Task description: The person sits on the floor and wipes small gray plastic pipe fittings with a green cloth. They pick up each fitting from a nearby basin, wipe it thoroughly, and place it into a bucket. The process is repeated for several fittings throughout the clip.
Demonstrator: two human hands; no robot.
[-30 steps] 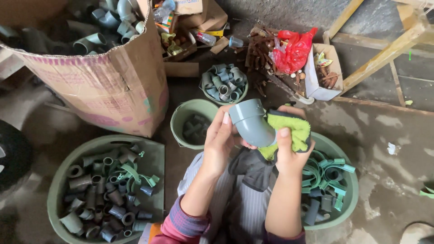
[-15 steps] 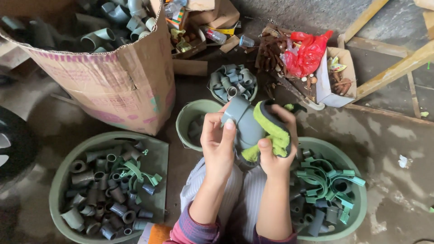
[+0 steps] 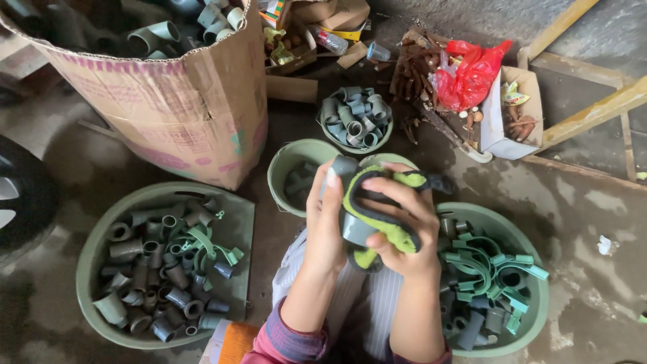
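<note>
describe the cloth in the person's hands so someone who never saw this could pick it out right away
Start from the big cardboard box at upper left and drop to the two hands at bottom centre. The right hand presses the cloth around a grey pipe fitting that the left hand steadies. It is the only fuzzy lime-green thing here, with a dark edge.

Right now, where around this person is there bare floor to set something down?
Bare concrete lies right of the right basin, below the wooden frame, and left of the left basin, below the cardboard box. It is crowded ahead: small bucket, bowl of pipe fittings and red bag sit close.
</note>
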